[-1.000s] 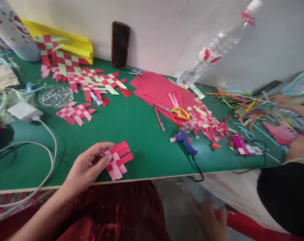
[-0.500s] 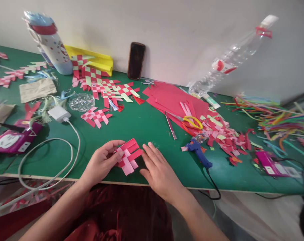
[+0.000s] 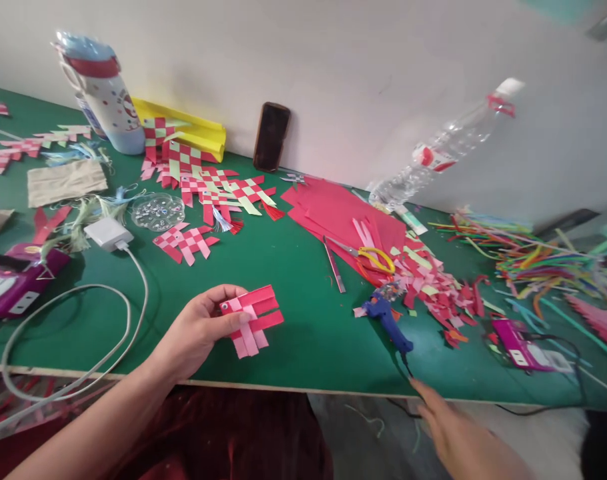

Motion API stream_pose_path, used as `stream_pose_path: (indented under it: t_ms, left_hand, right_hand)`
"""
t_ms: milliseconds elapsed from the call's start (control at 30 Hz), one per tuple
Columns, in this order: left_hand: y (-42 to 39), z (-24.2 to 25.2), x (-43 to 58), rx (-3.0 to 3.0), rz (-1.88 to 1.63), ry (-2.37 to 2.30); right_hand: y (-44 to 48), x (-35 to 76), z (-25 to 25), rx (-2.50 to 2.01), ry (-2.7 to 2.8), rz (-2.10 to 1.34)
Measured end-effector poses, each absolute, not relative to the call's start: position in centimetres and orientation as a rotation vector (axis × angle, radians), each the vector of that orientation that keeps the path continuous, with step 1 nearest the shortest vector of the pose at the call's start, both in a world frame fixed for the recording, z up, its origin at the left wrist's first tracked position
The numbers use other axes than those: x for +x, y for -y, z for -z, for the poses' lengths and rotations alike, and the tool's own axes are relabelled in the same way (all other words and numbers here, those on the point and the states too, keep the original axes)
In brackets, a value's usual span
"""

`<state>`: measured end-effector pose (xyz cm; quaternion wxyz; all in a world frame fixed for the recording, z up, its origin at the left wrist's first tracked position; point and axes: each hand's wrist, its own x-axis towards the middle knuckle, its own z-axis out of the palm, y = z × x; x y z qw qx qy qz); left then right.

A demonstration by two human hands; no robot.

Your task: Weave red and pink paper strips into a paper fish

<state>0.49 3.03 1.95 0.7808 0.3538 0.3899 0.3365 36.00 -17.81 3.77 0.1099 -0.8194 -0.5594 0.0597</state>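
Between the thumb and fingers of my left hand (image 3: pixel 203 327) is a red and pink woven paper fish (image 3: pixel 253 317) with a small eye on its left end. My right hand (image 3: pixel 448 427) is at the table's front edge, blurred, near the cord of a blue glue gun (image 3: pixel 389 323); whether its fingers hold anything is unclear. The glue gun lies on the green table (image 3: pixel 293 353). Behind it are yellow-handled scissors (image 3: pixel 376 259) and a slim cutter (image 3: pixel 334 265). Another pink and red woven piece (image 3: pixel 186 243) lies behind my left hand.
Red paper sheets (image 3: pixel 333 213) and paper scraps (image 3: pixel 433 287) spread at the centre right. A clear bottle (image 3: pixel 438 157), phone (image 3: pixel 272 137) and flask (image 3: pixel 106 97) stand behind. Purple power strips (image 3: pixel 521 343) sit on both sides; a white cable (image 3: pixel 128 313) loops at left.
My right hand has moved away from the paper fish, rightward and down to the table's front edge. My left hand still holds the fish. The view has shifted slightly to the right.
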Motion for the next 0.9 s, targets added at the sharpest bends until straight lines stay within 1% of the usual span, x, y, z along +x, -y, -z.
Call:
stream_pose_path:
  t_ms: [67,133,233,300,467,567,700,900]
  left_hand:
    - [-3.3,-2.5,1.1,0.733,-0.714,-0.811]
    - [-3.6,-3.2,1.8,0.748,-0.706,-0.775]
    - [-4.1,-4.3,2.7,0.786,-0.691,-0.715]
    - [-4.7,-4.9,3.4,0.785,-0.686,-0.700]
    - [-6.6,-4.7,5.2,0.683,-0.687,-0.724]
    - [-7.8,-3.5,5.5,0.659,-0.683,-0.766]
    - [-8.8,-2.1,5.0,0.641,-0.676,-0.782]
    - [-9.1,-1.8,4.4,0.615,-0.705,-0.770]
  right_hand:
    - [16.5,36.4,-4.1,-2.339,1.648,-0.198]
    - [14.2,36.3,-4.9,-2.369,1.599,-0.166]
    - [9.5,36.7,-6.2,-2.346,1.570,0.136]
    - [5.7,37.6,-6.4,-2.337,1.615,0.172]
    - [-3.9,39.9,-5.1,-2.328,1.808,0.052]
    - [-7.3,40.6,-4.4,-2.390,1.903,-0.073]
    - [-7.9,41.4,-4.4,-2.459,1.973,-0.220]
    - [-7.6,42.5,-4.2,-2.446,2.097,-0.357]
